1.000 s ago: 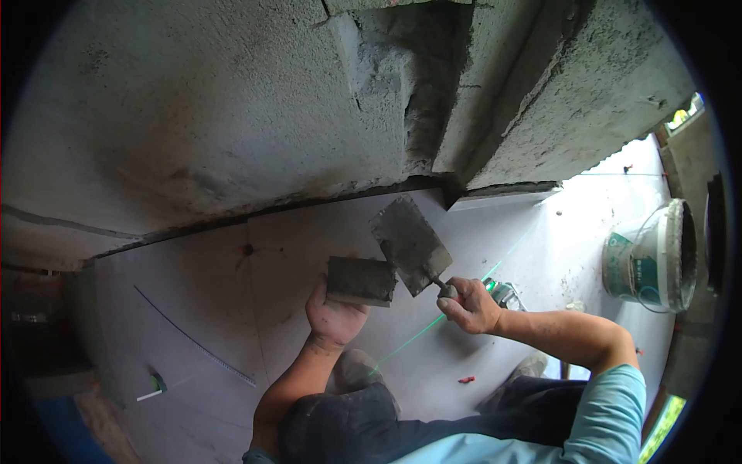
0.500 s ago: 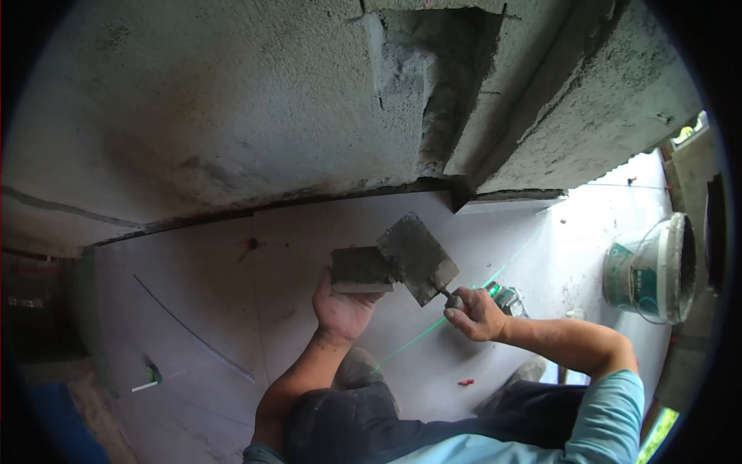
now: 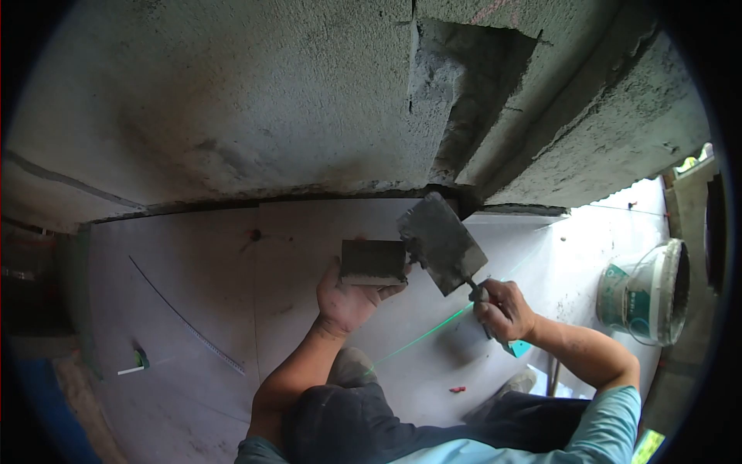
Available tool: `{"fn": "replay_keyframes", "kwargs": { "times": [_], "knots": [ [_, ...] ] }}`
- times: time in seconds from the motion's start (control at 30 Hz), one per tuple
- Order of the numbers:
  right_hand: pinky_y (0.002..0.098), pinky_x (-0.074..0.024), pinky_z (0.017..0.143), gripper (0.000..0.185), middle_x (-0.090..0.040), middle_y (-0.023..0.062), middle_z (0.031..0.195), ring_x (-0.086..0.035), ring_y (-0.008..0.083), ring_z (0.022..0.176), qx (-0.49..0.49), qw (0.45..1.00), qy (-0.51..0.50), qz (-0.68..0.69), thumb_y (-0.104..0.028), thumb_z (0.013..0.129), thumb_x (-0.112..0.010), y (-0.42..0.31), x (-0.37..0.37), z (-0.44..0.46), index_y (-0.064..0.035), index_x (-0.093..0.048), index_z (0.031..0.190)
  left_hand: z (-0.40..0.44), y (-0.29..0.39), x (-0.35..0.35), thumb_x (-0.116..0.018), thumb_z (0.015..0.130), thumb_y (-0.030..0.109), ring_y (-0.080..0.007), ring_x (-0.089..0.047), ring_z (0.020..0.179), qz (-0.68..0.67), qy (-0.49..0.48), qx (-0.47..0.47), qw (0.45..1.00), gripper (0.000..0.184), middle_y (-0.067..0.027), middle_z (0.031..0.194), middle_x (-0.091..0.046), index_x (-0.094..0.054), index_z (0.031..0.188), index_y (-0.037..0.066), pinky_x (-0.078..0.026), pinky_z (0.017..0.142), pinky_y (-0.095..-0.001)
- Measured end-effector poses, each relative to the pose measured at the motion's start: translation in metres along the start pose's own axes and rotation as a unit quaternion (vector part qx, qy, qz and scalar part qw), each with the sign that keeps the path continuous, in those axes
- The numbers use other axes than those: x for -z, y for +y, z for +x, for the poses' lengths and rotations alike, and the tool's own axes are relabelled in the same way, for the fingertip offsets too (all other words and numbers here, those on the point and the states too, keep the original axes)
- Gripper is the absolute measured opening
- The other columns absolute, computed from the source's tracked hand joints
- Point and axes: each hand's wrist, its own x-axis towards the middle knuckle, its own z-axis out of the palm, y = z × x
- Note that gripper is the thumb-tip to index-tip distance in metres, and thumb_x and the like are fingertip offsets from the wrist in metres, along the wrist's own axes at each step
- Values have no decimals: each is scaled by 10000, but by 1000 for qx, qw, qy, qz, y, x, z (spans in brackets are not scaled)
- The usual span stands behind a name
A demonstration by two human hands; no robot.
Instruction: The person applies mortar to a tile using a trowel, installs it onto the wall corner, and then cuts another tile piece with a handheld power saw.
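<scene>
Well apart from the trowel stands a bucket.

No wording can be read: the green label on the bucket, near the right edge of the floor, carries pale characters too unclear to make out.

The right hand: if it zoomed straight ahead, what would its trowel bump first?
The trowel in the right hand would probably meet the grey wall first; how far away that is, I can't tell.
</scene>
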Motion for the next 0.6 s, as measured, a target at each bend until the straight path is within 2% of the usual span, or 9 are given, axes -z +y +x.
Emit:
{"fn": "replay_keyframes", "kwargs": {
  "times": [0.03, 0.07, 0.2, 0.3, 0.33, 0.43, 0.6],
  "knots": [
    [362, -475, 560, 287, -573, 124, 636, -590, 301, 568, 39, 999, 3, -31, -268, 890, -540, -7, 7, 6, 15, -587, 874, 0, -3, 1, -443, 955, 525, -452, -417, 1322, -1, -7, 11, 1000, 565, -163, 1472, -427, -434, 1435, 228, -350, 1088, -556],
    [375, -465, 526, 159, -544, 114, 618, -573, 320, 547, 93, 993, 38, -61, -149, 803, -566, -15, 9, 10, 1, -585, 852, 1, -6, 2, -447, 954, 521, -445, -419, 1322, -6, -2, 10, 1000, 566, -160, 1471, -429, -429, 1439, 230, -333, 1098, -552],
    [368, -449, 468, 146, -518, 57, 598, -552, 261, 493, 216, 955, 57, -196, -21, 674, -645, -40, 12, 17, -50, -575, 798, 1, -12, 0, -458, 954, 505, -391, -421, 1336, 8, -13, 1, 1000, 566, -139, 1464, -444, -413, 1450, 235, -273, 1132, -525],
    [366, -466, 476, 159, -544, 55, 618, -563, 259, 498, 243, 937, 56, -244, -18, 682, -674, -33, -1, 24, -62, -581, 803, 0, -15, -2, -451, 943, 505, -366, -382, 1366, -3, -31, 0, 1000, 613, -111, 1480, -428, -386, 1469, 199, -231, 1150, -497],
    [368, -477, 480, 167, -559, 47, 631, -572, 258, 504, 217, 939, 44, -262, -18, 688, -690, -36, -4, 24, -74, -586, 807, -1, -16, -1, -446, 936, 508, -364, -363, 1378, -14, -34, 0, 999, 637, -101, 1489, -418, -374, 1478, 181, -217, 1156, -488],
    [362, -474, 479, 166, -565, 42, 638, -572, 251, 505, 220, 937, 71, -262, -17, 688, -691, -23, -17, 24, -81, -587, 800, -1, -17, 3, -470, 928, 488, -331, -369, 1380, -20, -26, -2, 999, 615, -85, 1488, -422, -382, 1476, 221, -220, 1159, -483],
    [347, -464, 483, 171, -566, 35, 638, -570, 236, 505, 234, 927, 101, -273, -15, 679, -698, -26, -22, 25, -95, -593, 787, -3, -17, 1, -534, 912, 482, -273, -400, 1362, 5, -39, -15, 999, 628, -68, 1462, -447, -400, 1464, 214, -237, 1158, -476]
  ]
}}
